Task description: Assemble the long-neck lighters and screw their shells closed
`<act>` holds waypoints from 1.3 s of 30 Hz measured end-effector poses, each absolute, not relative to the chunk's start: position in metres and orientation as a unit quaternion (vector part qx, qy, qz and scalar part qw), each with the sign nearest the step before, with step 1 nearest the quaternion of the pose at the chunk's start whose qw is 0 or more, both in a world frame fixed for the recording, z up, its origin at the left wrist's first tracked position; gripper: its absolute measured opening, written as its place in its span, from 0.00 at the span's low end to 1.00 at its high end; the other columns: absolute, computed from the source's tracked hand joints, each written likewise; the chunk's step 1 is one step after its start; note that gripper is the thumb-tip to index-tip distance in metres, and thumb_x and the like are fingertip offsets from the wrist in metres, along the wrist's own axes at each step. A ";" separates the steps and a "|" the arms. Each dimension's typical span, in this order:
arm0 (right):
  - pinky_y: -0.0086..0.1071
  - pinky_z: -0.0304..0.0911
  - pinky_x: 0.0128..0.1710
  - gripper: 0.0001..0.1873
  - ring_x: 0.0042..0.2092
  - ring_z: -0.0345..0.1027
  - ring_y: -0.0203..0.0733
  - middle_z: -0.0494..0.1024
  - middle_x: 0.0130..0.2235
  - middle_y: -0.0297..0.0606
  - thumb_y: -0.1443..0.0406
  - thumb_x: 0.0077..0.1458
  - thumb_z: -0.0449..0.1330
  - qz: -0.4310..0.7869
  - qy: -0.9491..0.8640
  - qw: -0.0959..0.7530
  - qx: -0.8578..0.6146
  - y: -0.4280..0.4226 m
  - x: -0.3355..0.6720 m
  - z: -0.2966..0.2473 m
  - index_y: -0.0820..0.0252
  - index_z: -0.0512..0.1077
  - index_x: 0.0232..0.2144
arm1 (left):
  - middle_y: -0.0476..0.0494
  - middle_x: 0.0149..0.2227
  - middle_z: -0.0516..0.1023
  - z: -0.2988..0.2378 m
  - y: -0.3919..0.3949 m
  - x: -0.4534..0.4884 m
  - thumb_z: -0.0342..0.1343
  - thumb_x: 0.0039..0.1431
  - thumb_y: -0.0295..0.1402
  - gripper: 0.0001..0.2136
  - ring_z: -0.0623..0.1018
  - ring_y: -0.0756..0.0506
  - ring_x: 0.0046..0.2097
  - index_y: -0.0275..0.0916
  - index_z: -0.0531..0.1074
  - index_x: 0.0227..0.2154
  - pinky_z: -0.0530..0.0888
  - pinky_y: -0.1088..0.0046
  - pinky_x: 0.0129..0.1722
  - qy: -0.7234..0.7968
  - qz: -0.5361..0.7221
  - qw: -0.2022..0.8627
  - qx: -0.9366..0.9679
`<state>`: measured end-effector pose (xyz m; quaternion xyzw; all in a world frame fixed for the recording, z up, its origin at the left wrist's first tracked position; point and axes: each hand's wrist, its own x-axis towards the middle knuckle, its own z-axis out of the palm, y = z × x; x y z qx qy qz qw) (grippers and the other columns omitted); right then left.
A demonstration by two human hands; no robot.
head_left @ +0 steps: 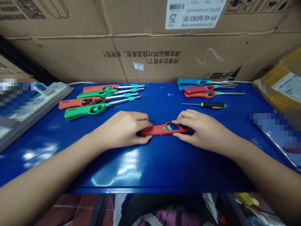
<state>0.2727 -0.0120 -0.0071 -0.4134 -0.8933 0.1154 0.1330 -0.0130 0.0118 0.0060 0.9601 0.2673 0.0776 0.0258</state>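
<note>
Between my two hands lies a red long-neck lighter (157,129) with a turquoise trigger in its oval opening, held just above or on the blue table. My left hand (131,127) is closed round its butt end, thumb below and fingers above. With fingertips and thumb, my right hand (192,127) pinches the other end by the trigger opening. That hand hides the nozzle end, so I cannot tell whether a metal tube is there. Beyond my right hand rests a screwdriver (213,105) with a black and yellow handle.
Several orange and green lighters (86,110) lie at the back left; blue, red and orange ones (198,90) at the back right. Tiny white pieces (169,94) sit between them. A power strip (37,102) borders the left, a phone-like device (275,138) the right, a large cardboard box (82,59) the back.
</note>
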 end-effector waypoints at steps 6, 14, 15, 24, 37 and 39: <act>0.42 0.70 0.42 0.13 0.43 0.74 0.50 0.81 0.42 0.45 0.63 0.64 0.58 0.008 -0.920 0.109 -0.377 -0.015 0.272 -0.004 0.61 0.79 0.46 | 0.39 0.40 0.82 0.002 0.009 -0.011 0.52 0.69 0.36 0.13 0.81 0.42 0.39 0.34 0.78 0.44 0.76 0.68 0.37 0.243 0.093 -0.061 0.964; 0.41 0.70 0.43 0.15 0.44 0.77 0.50 0.83 0.42 0.46 0.63 0.68 0.54 0.030 -0.915 0.139 -0.377 -0.014 0.276 -0.006 0.63 0.79 0.44 | 0.40 0.35 0.78 -0.002 0.013 -0.011 0.48 0.73 0.38 0.16 0.77 0.45 0.35 0.32 0.76 0.41 0.74 0.68 0.36 0.230 0.134 0.037 0.963; 0.41 0.70 0.43 0.15 0.43 0.77 0.50 0.83 0.41 0.46 0.63 0.69 0.54 0.033 -0.916 0.138 -0.375 -0.014 0.276 -0.005 0.63 0.80 0.43 | 0.40 0.35 0.77 -0.002 0.013 -0.010 0.48 0.73 0.37 0.16 0.77 0.45 0.35 0.32 0.76 0.41 0.74 0.68 0.36 0.226 0.137 0.048 0.963; 0.40 0.68 0.46 0.14 0.44 0.77 0.48 0.83 0.43 0.44 0.60 0.68 0.56 0.088 -0.909 0.146 -0.380 -0.011 0.278 -0.002 0.61 0.79 0.45 | 0.42 0.33 0.75 -0.001 0.013 -0.010 0.48 0.73 0.36 0.15 0.74 0.45 0.33 0.32 0.76 0.38 0.71 0.69 0.34 0.231 0.133 0.063 0.962; 0.38 0.65 0.38 0.09 0.37 0.71 0.44 0.78 0.34 0.39 0.62 0.66 0.58 0.068 -0.905 0.195 -0.373 -0.006 0.289 0.006 0.61 0.75 0.37 | 0.46 0.31 0.72 0.009 0.017 -0.015 0.50 0.72 0.37 0.13 0.72 0.49 0.33 0.34 0.74 0.36 0.67 0.72 0.34 0.275 0.164 0.155 0.935; 0.39 0.66 0.41 0.10 0.40 0.72 0.45 0.79 0.36 0.40 0.62 0.66 0.58 0.061 -0.899 0.214 -0.377 -0.007 0.289 0.008 0.61 0.76 0.39 | 0.48 0.28 0.72 0.010 0.015 -0.011 0.53 0.69 0.38 0.14 0.71 0.50 0.30 0.35 0.74 0.32 0.66 0.74 0.31 0.320 0.192 0.248 0.894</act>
